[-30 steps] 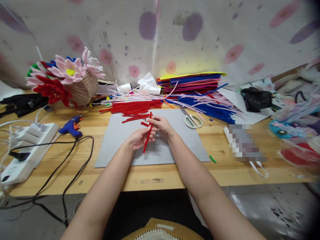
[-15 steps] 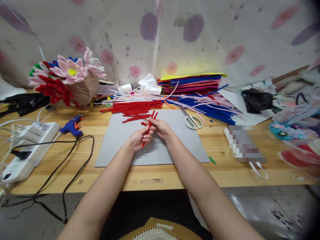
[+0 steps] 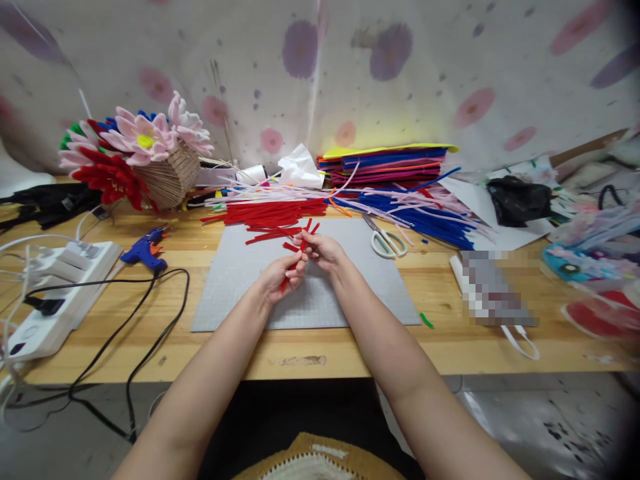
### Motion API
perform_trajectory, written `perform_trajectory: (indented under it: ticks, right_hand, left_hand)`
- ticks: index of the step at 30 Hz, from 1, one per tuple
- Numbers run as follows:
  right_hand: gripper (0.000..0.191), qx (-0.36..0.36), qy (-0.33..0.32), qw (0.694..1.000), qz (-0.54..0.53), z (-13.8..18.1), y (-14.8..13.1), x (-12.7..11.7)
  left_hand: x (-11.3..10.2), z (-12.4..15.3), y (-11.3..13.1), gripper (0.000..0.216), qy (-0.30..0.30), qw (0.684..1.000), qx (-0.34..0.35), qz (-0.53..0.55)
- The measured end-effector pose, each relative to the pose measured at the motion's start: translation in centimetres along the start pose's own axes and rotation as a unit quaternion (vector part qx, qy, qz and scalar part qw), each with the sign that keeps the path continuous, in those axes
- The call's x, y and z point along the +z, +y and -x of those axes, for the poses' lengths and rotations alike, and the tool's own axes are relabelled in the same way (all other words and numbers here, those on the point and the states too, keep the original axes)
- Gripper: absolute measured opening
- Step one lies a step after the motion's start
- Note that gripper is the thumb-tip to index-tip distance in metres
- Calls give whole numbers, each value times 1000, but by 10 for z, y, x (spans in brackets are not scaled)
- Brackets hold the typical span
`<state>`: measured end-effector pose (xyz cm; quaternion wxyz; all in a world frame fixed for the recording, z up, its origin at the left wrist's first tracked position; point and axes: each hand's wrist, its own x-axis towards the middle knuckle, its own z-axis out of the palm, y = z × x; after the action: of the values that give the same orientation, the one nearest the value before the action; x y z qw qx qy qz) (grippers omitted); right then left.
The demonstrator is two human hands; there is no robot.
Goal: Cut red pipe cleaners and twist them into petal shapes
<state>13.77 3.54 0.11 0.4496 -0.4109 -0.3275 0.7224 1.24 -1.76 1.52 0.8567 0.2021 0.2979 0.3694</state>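
Over grey mat (image 3: 387, 293): hands (image 3: 281, 279) together, pinching red strips (image 3: 304, 245); red pile (image 3: 273, 212) just beyond (scissors (image 3: 379, 233) to right).

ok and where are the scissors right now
In the head view, the scissors lie to the right of the right hand, across the far right edge of the grey mat, near the blue pipe cleaners.

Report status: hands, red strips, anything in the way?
Left hand and right hand pinching red strips. Held above gray mat. Loose red strips close beyond, scissors off right; nothing visibly blocking.
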Motion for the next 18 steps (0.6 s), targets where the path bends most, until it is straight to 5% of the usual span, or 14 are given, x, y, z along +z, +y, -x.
perform_trajectory:
  ticks: [8, 13, 15, 18]
  right_hand:
    - [33, -15, -115, 991, 68, 4, 0, -6]
    - [30, -94, -23, 982, 161, 2, 4, -8]
    - [22, -141, 58, 948, 281, 0, 9, -13]
    - [16, -201, 126, 830, 505, 0, 16, -20]
  left_hand:
    - [-10, -5, -2, 17, 29, 996, 60, -63]
    - [-15, -8, 3, 12, 73, 980, 156, -96]
    - [-19, -10, 7, 10, 127, 966, 211, -82]
    - [-26, -12, 12, 5, 169, 949, 260, -59]
